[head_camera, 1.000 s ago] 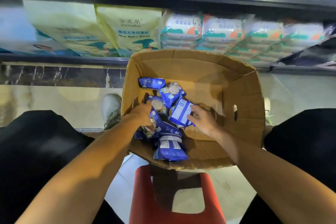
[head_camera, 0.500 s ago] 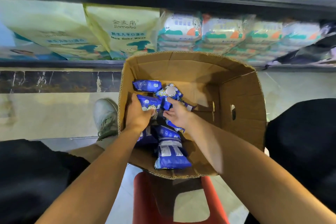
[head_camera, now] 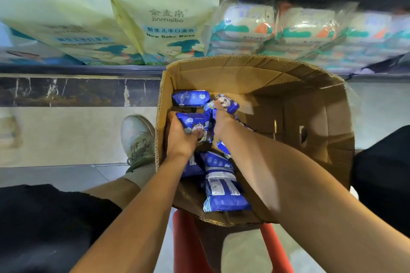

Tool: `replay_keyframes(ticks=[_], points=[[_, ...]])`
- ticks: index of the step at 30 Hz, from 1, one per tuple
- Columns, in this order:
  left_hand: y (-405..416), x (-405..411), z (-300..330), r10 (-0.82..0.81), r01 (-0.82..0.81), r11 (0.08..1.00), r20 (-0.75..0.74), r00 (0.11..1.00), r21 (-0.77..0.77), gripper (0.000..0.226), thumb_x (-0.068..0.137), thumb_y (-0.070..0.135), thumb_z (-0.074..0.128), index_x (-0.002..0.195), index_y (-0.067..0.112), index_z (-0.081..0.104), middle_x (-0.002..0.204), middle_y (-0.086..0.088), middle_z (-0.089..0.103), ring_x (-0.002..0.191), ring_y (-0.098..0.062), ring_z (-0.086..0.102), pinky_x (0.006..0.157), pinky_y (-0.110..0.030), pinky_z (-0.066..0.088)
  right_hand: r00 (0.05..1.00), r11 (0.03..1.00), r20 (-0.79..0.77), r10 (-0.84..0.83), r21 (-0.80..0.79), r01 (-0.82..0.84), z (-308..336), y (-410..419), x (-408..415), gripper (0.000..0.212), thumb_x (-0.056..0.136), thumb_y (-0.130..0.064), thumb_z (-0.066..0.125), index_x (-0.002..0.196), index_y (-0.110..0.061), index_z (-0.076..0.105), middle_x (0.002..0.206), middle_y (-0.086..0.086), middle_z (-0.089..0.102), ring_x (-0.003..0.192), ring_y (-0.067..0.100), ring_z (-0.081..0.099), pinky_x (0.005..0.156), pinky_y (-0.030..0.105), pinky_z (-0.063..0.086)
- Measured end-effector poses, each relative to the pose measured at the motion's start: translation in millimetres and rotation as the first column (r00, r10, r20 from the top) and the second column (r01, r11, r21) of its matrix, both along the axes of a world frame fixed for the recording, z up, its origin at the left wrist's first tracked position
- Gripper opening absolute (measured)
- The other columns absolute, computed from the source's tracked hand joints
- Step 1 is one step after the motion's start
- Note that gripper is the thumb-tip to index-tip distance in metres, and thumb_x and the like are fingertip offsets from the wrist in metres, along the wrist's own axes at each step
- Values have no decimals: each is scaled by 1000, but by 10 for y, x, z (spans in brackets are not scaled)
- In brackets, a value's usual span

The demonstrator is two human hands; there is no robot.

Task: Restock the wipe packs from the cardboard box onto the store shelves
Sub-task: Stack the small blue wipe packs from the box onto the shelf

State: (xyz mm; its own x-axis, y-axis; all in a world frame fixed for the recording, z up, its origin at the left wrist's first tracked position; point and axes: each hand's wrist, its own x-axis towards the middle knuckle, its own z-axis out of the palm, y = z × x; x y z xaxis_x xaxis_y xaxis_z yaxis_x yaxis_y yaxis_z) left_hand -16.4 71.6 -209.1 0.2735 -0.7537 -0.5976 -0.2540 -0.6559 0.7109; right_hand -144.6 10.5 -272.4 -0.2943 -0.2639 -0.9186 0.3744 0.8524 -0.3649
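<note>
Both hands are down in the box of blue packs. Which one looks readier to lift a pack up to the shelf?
The left hand, probably. Its grip already curls around one blue pack, thumb across the front. The right hand only reaches among the packs in the cardboard box; its hold is unclear.

single head cam, looks forward and steeply down, close over the open cardboard box (head_camera: 255, 77), shelf (head_camera: 79, 70) edge across the top of frame
</note>
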Motion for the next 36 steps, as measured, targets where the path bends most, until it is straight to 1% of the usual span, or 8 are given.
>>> replay_keyframes(ticks=[3,6,8,10,16,23,28,36], points=[[6,-7,31,8,-9,1000,-28,1000,-16,56,75,7,85,112,24,47,114,-2,68,105,-19,65,97,-31,49,966,983,-185,180,77,-168,-80,120,-256,92,70,-65,73,144,-22,41,145,6,51,125,26,54,90,35,47],[29,-14,84,24,-25,997,-27,999,-74,56,72,6,87,110,21,49,107,0,69,96,-15,66,90,-27,51,937,987,-313,158,12,-163,278,233,-485,63,76,-37,83,121,-8,51,119,5,63,98,22,59,66,14,51],[47,-24,142,24,-28,996,-38,999,-90,55,71,6,88,108,22,50,98,8,66,87,-8,64,82,-17,50,862,955,-436,257,-22,-296,472,343,-696,48,69,-24,91,97,-14,54,103,5,68,88,23,63,71,24,51],[68,-25,210,-19,15,994,-33,999,-106,58,68,7,90,108,20,50,93,14,63,82,-1,61,74,-8,47,788,886,-487,378,-56,-460,669,412,-887,47,67,-21,92,99,-13,58,97,0,64,86,19,62,73,25,45],[19,41,549,-98,97,986,-2,995,-134,71,58,15,96,112,18,51,101,1,66,95,-20,65,91,-36,53,617,674,-540,573,-118,-729,1359,448,-1239,59,65,-26,93,115,-10,65,103,0,70,86,13,62,61,6,41],[-279,-48,1694,-130,96,933,-76,989,-348,64,61,6,94,111,11,55,99,-1,71,85,-9,68,82,-29,57,562,522,-651,510,-285,-804,2544,362,-1529,51,65,-17,93,104,-19,61,96,-3,67,87,14,64,73,14,48],[-396,-30,2635,-193,150,847,-32,981,-509,55,59,15,95,97,24,56,95,8,73,83,-7,73,74,-27,59,578,453,-712,398,-395,-799,3396,314,-1711,58,65,-18,94,111,-18,59,90,-9,60,76,2,57,59,2,42],[-535,-91,4052,-254,180,686,0,967,-705,56,58,14,96,103,16,63,96,2,77,87,-13,74,82,-33,59,580,305,-784,221,-509,-805,4638,215,-1922,64,49,-43,97,102,-34,64,102,2,73,95,24,70,89,43,56]])
